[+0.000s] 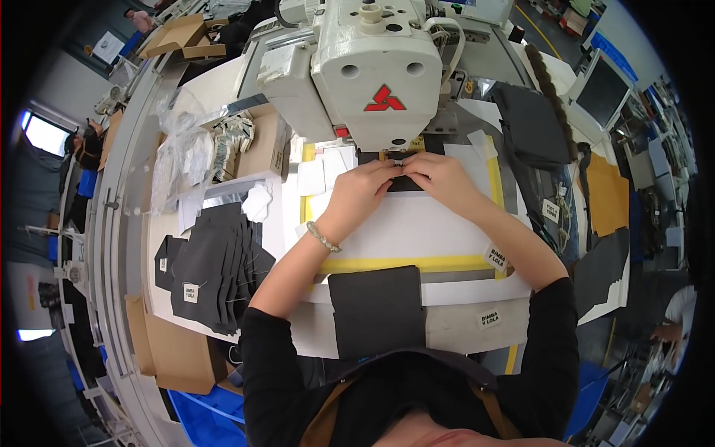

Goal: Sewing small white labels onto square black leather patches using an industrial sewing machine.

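My left hand and my right hand meet under the head of a white industrial sewing machine. Their fingertips are pinched close together over a dark grey fabric piece. Between the fingertips is something small, mostly hidden, that I cannot make out. The fabric lies on a white work plate edged with yellow tape. Another dark fabric panel hangs over the table's near edge, close to my body. A white printed label lies beside my right forearm, and a second label is nearer me.
Left of my arm lies a stack of dark fabric pieces. Behind it are a cardboard box of bundled labels and a clear plastic bag. More dark fabric is piled at the right, near a monitor.
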A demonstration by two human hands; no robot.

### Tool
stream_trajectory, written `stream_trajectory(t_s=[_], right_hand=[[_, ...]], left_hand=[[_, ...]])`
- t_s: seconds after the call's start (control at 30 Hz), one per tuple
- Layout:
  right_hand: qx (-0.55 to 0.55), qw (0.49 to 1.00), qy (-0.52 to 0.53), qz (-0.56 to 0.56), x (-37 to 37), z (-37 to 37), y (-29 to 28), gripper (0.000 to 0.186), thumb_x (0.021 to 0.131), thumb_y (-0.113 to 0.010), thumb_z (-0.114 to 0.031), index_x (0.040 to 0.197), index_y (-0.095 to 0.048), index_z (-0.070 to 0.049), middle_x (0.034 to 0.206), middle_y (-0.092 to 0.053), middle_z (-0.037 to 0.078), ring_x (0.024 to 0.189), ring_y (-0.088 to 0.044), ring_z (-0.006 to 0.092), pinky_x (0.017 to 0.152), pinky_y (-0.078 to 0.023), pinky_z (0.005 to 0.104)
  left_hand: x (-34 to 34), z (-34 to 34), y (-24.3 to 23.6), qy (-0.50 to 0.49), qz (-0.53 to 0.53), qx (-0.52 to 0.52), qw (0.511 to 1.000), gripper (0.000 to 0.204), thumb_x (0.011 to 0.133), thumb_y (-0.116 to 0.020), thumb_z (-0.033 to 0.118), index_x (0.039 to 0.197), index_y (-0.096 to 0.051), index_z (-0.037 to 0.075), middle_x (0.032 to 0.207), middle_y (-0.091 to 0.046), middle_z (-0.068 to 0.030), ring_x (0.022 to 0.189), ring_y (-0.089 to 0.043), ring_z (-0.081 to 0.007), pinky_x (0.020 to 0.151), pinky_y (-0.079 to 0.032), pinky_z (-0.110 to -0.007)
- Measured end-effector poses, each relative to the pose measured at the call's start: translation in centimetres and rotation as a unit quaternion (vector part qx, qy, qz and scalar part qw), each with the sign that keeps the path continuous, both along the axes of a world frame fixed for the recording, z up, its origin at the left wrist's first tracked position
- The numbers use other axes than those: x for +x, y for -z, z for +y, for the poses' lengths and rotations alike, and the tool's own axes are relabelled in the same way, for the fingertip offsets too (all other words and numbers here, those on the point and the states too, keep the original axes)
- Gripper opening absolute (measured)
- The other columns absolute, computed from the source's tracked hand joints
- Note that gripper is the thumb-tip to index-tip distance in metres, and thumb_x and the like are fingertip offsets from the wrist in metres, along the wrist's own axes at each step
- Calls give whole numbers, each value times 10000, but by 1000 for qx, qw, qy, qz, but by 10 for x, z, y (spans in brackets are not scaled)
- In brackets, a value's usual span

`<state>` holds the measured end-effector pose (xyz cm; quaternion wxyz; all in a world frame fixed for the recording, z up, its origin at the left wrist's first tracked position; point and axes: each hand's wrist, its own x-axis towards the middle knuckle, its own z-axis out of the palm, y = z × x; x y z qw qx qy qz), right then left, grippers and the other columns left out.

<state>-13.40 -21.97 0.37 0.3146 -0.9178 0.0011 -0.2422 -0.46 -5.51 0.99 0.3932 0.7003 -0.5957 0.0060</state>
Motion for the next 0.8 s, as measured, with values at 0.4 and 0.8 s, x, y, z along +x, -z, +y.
stream_trajectory(t_s=[0.4, 0.8], right_hand=[[-185, 981, 15, -54, 13, -9, 17, 158, 748, -682, -56, 902, -674, -22, 955, -683, 80, 808, -660, 265, 734, -553, 358], [-166, 985, 11, -51, 13, -10, 16, 166, 761, -703, -56, 925, -698, -27, 959, -689, 64, 812, -655, 258, 740, -552, 360]], left_hand=[[0, 2, 11, 13, -197, 29, 980, 321, 801, -697, 158, 1093, -670, 25, 1132, -672, -102, 1104, -620, -254, 890, -517, -357], [-10, 4, 11, 16, -248, 53, 967, 431, 821, -691, 277, 1155, -627, 12, 1151, -654, -129, 1140, -577, -269, 976, -431, -435]])
